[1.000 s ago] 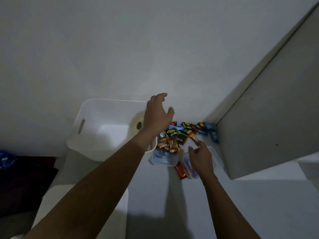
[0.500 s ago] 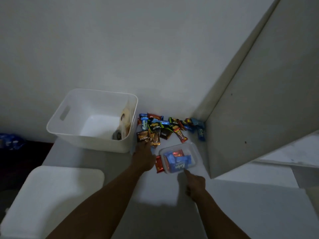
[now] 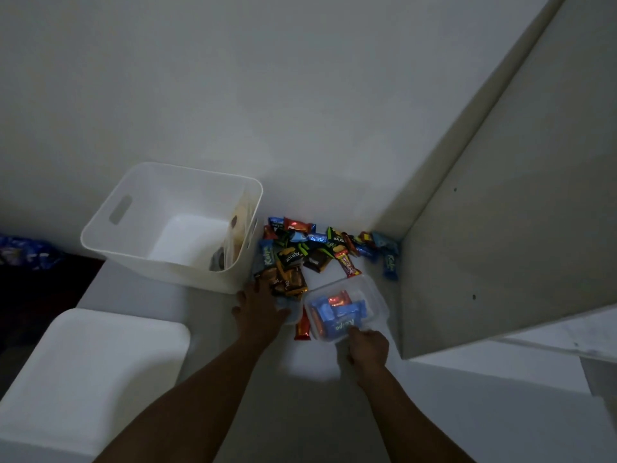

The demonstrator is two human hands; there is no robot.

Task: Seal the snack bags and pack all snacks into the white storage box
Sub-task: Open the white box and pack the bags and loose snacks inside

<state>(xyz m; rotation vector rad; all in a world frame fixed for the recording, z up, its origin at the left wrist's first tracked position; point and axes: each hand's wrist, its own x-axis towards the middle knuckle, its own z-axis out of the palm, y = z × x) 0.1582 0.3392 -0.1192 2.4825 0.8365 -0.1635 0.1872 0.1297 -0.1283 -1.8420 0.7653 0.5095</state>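
Note:
The white storage box [image 3: 133, 235] stands open at the left, with a clear bag of round biscuits [image 3: 237, 235] leaning on its right inner wall. To the right of the box, a heap of small wrapped snacks [image 3: 314, 248] lies against the wall. A clear plastic tub [image 3: 374, 295] in front of the heap holds blue and red bars. My right hand [image 3: 367, 345] grips the tub's near rim. My left hand [image 3: 260, 309] lies over a second clear tub [image 3: 291, 310] beside brown packets [image 3: 290, 282], and its fingers are too dark to read. A red bar [image 3: 303, 325] lies between the tubs.
A white lid [image 3: 93, 365] lies flat at the lower left, in front of the box. A tall grey cabinet panel [image 3: 500, 228] closes off the right side just past the tubs. Something blue [image 3: 23, 252] sits in the dark area at the far left.
My left hand dropped from above the box's rim to the tub beside the brown packets. My right hand pulled back from the snack heap to the tub's near rim. The view tilted.

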